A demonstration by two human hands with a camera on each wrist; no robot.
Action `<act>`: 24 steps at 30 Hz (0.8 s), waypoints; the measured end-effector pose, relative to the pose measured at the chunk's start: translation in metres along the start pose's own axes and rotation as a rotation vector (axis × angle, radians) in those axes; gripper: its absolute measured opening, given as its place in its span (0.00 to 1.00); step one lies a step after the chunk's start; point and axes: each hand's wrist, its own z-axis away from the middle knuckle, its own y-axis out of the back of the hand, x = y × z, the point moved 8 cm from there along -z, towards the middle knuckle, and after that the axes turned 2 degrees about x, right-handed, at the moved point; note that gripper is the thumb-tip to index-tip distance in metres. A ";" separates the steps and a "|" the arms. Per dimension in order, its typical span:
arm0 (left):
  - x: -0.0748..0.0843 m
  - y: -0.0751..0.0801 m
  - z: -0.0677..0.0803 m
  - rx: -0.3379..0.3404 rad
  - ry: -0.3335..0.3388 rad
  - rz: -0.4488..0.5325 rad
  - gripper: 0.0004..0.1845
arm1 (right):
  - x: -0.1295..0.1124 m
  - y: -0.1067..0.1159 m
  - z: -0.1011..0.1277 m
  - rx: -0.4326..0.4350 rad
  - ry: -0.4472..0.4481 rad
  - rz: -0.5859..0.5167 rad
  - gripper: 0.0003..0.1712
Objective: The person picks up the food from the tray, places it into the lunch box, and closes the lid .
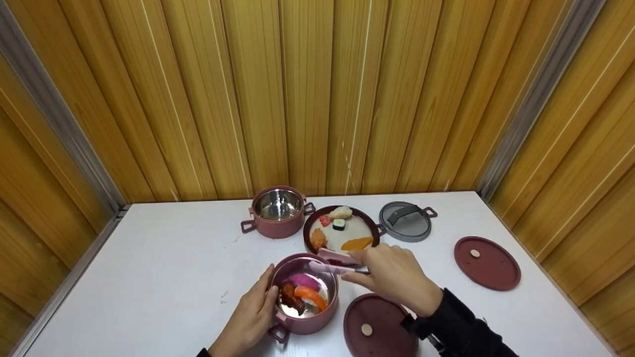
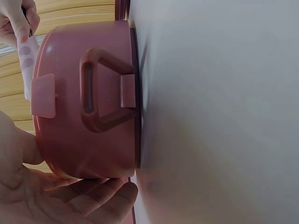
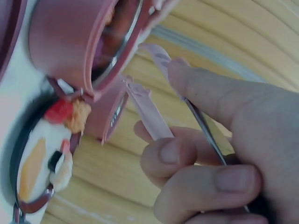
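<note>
A pink pot (image 1: 303, 317) stands near the table's front edge with several sushi pieces (image 1: 303, 293) inside. My left hand (image 1: 265, 293) holds its left wall, thumb by the rim; in the left wrist view the palm (image 2: 56, 198) cups the pot (image 2: 88, 140) beside its handle (image 2: 100, 88). My right hand (image 1: 361, 271) grips pink tongs (image 1: 333, 267), whose tips reach over the pot's far rim. Seen from the right wrist, the tongs (image 3: 148, 112) stand slightly apart with nothing visible between them. A dark-rimmed plate (image 1: 342, 242) just behind carries several more sushi pieces.
An empty second pink pot (image 1: 278, 212) stands at the back left of the plate, and a grey lid (image 1: 405, 222) lies to its right. Two maroon lids lie flat, one at the right (image 1: 486, 263), one by my right wrist (image 1: 378, 326). Wooden walls enclose the white table (image 1: 158, 267).
</note>
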 end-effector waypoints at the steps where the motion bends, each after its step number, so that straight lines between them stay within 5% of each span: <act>1: 0.000 0.000 0.000 -0.005 0.004 0.006 0.31 | 0.004 0.003 -0.001 0.020 -0.015 0.014 0.17; 6: -0.001 -0.001 0.000 -0.015 0.012 0.012 0.32 | 0.022 0.011 -0.004 0.075 -0.093 0.049 0.20; 24: -0.002 -0.001 -0.002 -0.001 0.007 -0.007 0.31 | 0.067 -0.022 -0.011 0.013 -0.235 0.035 0.24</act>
